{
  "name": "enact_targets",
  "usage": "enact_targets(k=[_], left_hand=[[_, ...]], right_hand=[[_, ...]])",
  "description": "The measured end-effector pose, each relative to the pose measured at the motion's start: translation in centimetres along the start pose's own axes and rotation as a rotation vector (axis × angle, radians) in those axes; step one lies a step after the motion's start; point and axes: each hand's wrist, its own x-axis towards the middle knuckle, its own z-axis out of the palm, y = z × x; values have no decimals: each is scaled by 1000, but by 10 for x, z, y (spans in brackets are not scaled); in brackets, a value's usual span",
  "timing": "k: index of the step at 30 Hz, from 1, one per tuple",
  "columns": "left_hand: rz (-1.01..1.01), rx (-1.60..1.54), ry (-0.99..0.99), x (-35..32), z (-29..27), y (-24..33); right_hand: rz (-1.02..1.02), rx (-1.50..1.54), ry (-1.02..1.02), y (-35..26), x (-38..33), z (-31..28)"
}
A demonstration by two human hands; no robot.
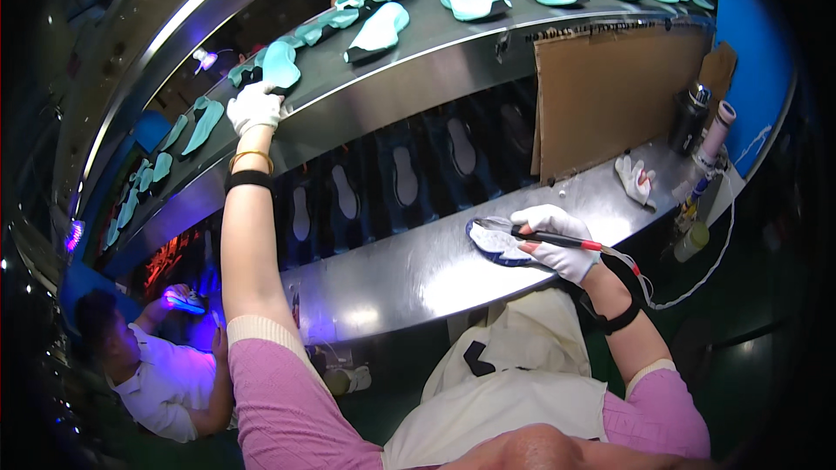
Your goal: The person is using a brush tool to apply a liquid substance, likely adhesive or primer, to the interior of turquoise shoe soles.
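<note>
My left hand [255, 107], in a white glove, reaches out to the upper conveyor belt. Its fingers are closed on the near end of a teal shoe sole [281, 63], which partly hides behind them. My right hand [557, 242], also gloved with some fingertips bare, grips a black pen-shaped tool [557, 239] with a red band and a trailing wire. The tool's tip lies over a white sole with a dark blue rim [498, 242] on the metal ledge [418, 283]. The right hand rests against this sole.
More teal soles [470, 1] lie along the belt [427, 26]. Grey soles [405, 176] sit on a dark lower level. A cardboard sheet [623, 96], a spare glove [635, 180], a black bottle [690, 118] and a cable [710, 270] are at right. A co-worker [165, 374] sits at lower left.
</note>
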Motion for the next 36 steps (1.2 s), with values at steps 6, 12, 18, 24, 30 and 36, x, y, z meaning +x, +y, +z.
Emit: enact_targets(k=[6, 12, 18, 24, 30, 36], left_hand=[[355, -851, 364, -76, -37, -20], [407, -2099, 61, -170, -119, -39], [28, -2481, -811, -274, -46, 20], [-701, -2753, -1114, -391, 8, 67], [-815, -2534, -1164, -408, 29, 73], [-921, -2488, -761, -412, 17, 110]], right_hand=[[-6, -7, -49, 13, -6, 25], [287, 172, 99, 8, -12, 24], [338, 84, 132, 5, -22, 45], [406, 339, 10, -10, -26, 50], [483, 286, -18, 5, -21, 71], [217, 275, 42, 17, -11, 102]])
